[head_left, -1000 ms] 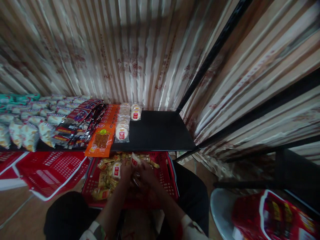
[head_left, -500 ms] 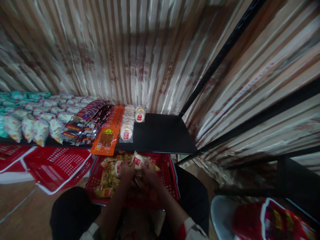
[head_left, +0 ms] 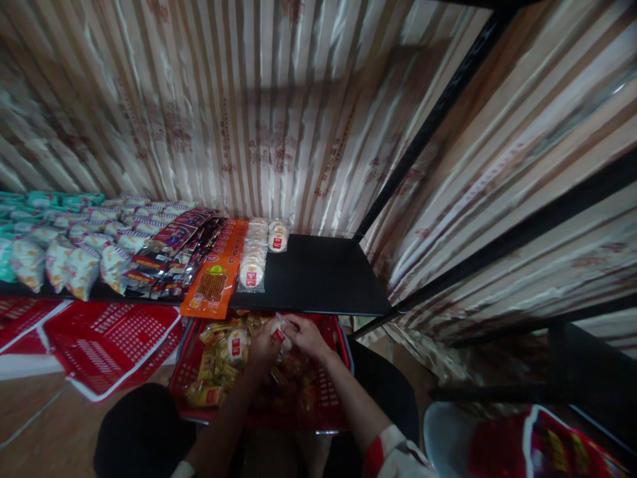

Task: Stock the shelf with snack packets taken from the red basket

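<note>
Both my hands are over a red basket (head_left: 343, 362) standing between my knees. My left hand (head_left: 265, 344) and my right hand (head_left: 306, 337) are closed on one clear packet of round white crackers (head_left: 280, 334) with a red label, partly hidden by the fingers. Another white cracker packet (head_left: 237, 346) lies in the basket, left of my left hand, among several yellow-wrapped snacks (head_left: 212, 365). On the black shelf (head_left: 323, 275) ahead, similar cracker packets (head_left: 252, 272) form a column, with one more packet (head_left: 277, 236) starting a second column at the back.
Left of the crackers on the shelf lie an orange snack bag (head_left: 213, 285), dark packets (head_left: 172, 249), white snack bags (head_left: 79, 269) and green ones (head_left: 42, 199). More red baskets (head_left: 114, 338) sit below left. Black shelf posts (head_left: 423, 153) rise at right, near a pale stool (head_left: 442, 431).
The cracker packet in my hands has turned and is now more covered by my fingers. My hands have shifted slightly right. The camera view has tipped up a little.
</note>
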`<action>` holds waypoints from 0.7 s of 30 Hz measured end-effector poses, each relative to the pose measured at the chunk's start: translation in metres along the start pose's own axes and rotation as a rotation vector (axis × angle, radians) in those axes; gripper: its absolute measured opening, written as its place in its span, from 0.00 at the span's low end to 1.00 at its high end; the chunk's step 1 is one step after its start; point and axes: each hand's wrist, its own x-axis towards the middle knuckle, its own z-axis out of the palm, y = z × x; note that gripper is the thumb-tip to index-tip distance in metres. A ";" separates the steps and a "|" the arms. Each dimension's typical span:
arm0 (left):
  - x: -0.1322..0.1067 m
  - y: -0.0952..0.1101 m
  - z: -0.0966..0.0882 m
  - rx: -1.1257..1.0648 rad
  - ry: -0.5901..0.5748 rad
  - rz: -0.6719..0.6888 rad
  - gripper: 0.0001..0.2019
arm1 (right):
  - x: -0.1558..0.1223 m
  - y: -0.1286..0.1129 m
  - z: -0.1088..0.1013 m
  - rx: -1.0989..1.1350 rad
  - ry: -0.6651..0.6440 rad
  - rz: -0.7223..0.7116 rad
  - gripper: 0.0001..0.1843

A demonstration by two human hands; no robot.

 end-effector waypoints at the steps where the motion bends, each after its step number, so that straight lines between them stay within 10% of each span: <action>1: 0.000 0.000 0.000 -0.018 -0.012 -0.010 0.21 | 0.002 -0.001 -0.001 0.012 0.008 0.008 0.15; 21: 0.016 0.014 -0.009 -0.157 0.144 -0.109 0.12 | 0.011 -0.008 -0.005 0.534 0.124 0.148 0.24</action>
